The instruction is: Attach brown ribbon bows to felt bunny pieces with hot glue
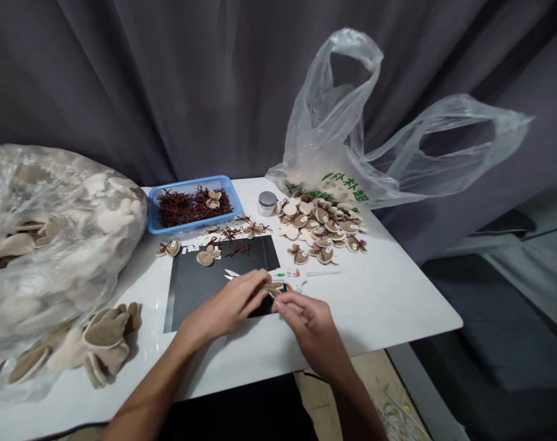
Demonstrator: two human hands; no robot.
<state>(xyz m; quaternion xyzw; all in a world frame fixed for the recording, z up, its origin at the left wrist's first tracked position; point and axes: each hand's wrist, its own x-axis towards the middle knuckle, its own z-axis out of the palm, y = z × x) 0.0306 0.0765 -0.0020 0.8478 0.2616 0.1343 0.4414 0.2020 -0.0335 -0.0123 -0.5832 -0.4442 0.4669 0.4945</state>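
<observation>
My left hand (232,303) rests on a black mat (200,285), its fingers curled onto a small beige fabric piece (272,286) at the mat's right edge. My right hand (306,318) meets it from the right, fingertips pinched at the same piece. Small scissors (231,274) lie just behind my left hand. A glue gun (294,275) lies behind my right hand.
A blue basket (193,188) of brown bows stands at the back. Finished beige pieces with bows (322,229) lie heaped beside a small round tin (267,202) and an open plastic bag (352,141). A big bag of beige pieces (43,245) fills the left; loose ones (106,340) lie near it.
</observation>
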